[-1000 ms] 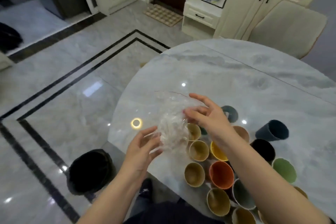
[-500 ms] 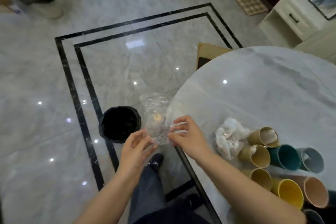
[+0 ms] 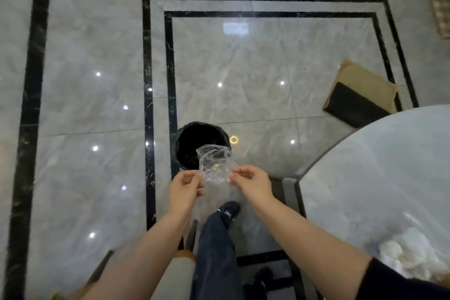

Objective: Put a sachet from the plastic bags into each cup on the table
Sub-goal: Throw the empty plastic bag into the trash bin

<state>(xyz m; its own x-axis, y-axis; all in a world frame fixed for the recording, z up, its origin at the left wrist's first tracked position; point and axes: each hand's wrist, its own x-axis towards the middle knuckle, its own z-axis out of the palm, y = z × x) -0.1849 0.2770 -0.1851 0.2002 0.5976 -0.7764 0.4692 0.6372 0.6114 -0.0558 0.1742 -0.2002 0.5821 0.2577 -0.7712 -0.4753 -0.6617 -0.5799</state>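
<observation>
Progress: we are judging the task to be somewhere in its middle or later part; no cup is showing in the view, so we are not able to count which cups are filled and which are left.
Step in hand: we are holding a crumpled clear plastic bag [image 3: 214, 165] off the worktop [image 3: 379, 178], above the floor, and it looks as if we are about to drop it in the bin; that is our reading, not something seen.
Left hand [image 3: 186, 190]: its fingers [image 3: 192, 179] are pinching the left edge of the bag, thumb and forefinger together on the film.
Right hand [image 3: 253, 184]: its fingers [image 3: 237, 175] are pinching the right edge, clamped on the same film.
Bag contents: the bag is looking nearly empty; a few small yellowish specks are showing between the two pinches, too small to name.
Bin: a black-lined waste bin [image 3: 201, 145] is standing on the floor just beyond the fingers, partly behind the bag; its inside is reading as dark only.
Sachets: a blurred whitish heap [image 3: 409, 256] is lying on the worktop well to the right of the fingers, near our right sleeve; we are taking it for more bagged sachets, though the blur is hiding the detail.
</observation>
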